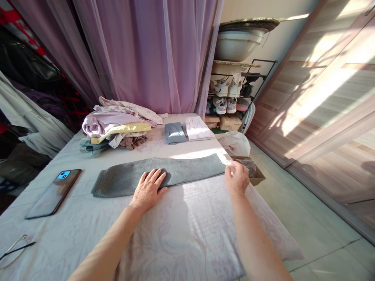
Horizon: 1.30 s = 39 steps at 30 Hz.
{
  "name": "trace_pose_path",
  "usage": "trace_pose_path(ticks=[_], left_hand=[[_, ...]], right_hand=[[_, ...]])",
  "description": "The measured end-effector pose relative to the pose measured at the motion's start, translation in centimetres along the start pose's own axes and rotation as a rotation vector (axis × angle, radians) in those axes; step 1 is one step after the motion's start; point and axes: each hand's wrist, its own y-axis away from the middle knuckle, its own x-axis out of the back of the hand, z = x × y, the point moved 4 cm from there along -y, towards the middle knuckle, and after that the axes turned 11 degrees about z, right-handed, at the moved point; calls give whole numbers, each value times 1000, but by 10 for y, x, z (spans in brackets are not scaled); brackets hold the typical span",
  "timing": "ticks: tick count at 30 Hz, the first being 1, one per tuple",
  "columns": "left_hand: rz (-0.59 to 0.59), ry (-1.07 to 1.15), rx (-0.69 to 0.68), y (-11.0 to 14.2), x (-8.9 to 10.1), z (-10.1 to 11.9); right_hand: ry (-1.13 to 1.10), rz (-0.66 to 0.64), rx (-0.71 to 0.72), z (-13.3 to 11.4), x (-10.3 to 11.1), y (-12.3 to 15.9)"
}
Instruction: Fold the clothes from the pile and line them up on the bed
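Observation:
A long grey garment [187, 169], folded lengthwise, lies flat across the bed [181, 230]. My left hand [149, 189] rests flat on the garment's middle with its fingers spread. At the garment's right end, by the bed's edge, my right hand [236, 178] pinches the cloth with its fingers closed.
A pile of unfolded clothes [115, 128] sits at the back left. A folded blue-grey item [175, 132] and a folded white one [199, 128] lie behind the garment. A phone [54, 192] and glasses [14, 248] lie at the left. A shoe rack [234, 95] and a box [252, 169] stand to the right.

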Motion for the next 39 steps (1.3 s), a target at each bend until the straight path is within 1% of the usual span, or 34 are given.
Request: trace_pose_path(ticks=[2, 4, 6, 7, 9, 12, 14, 16, 18, 19, 21, 23, 25, 26, 28, 31, 33, 34, 36, 38, 39], left_hand=[[0, -7, 2, 0, 1, -1], [-4, -14, 2, 0, 1, -2], [3, -16, 2, 0, 1, -1], [10, -15, 2, 0, 2, -1], [23, -10, 1, 0, 2, 0], [17, -4, 2, 0, 2, 0], [3, -4, 8, 0, 3, 1], [-10, -2, 15, 0, 4, 1], [-20, 7, 21, 0, 4, 2], [-24, 17, 26, 0, 5, 2], [-32, 54, 42, 0, 5, 0], [-47, 126, 72, -2, 6, -1], [-76, 265, 124, -6, 8, -1], [-91, 368, 165, -8, 10, 0], [-122, 647, 291, -13, 14, 6], [-147, 1168, 539, -21, 20, 21], [-145, 1463, 693, -28, 23, 32], [-145, 1573, 757, -32, 24, 36], [-145, 1710, 833, -39, 27, 43], [-116, 1755, 858, -46, 30, 47], [-80, 1753, 862, -48, 31, 47]], right_hand=[[109, -109, -135, 8, 0, -2], [243, -264, -203, 9, -1, -1], [368, -392, -198, 5, -2, 1], [411, -431, -184, 2, -2, 1], [440, -463, -163, -2, -2, 2], [363, -439, -180, -4, -2, 1], [239, -407, -245, -2, -4, 1], [77, -356, -370, -1, -8, 2], [-132, -274, -521, -3, -13, 5], [-250, -226, -574, -7, -15, 6], [-469, -128, -602, -20, -19, 11], [-597, -52, -529, -38, -19, 16], [-625, -10, -406, -58, -15, 24], [-621, -1, -338, -68, -12, 28], [-611, 9, -190, -88, -6, 37], [-629, 10, 22, -112, 0, 48], [-651, -6, 131, -125, 2, 55], [-664, -19, 176, -131, 2, 59], [-690, -47, 258, -143, 3, 65], [-711, -86, 327, -154, 5, 72], [-714, -112, 354, -159, 6, 75]])
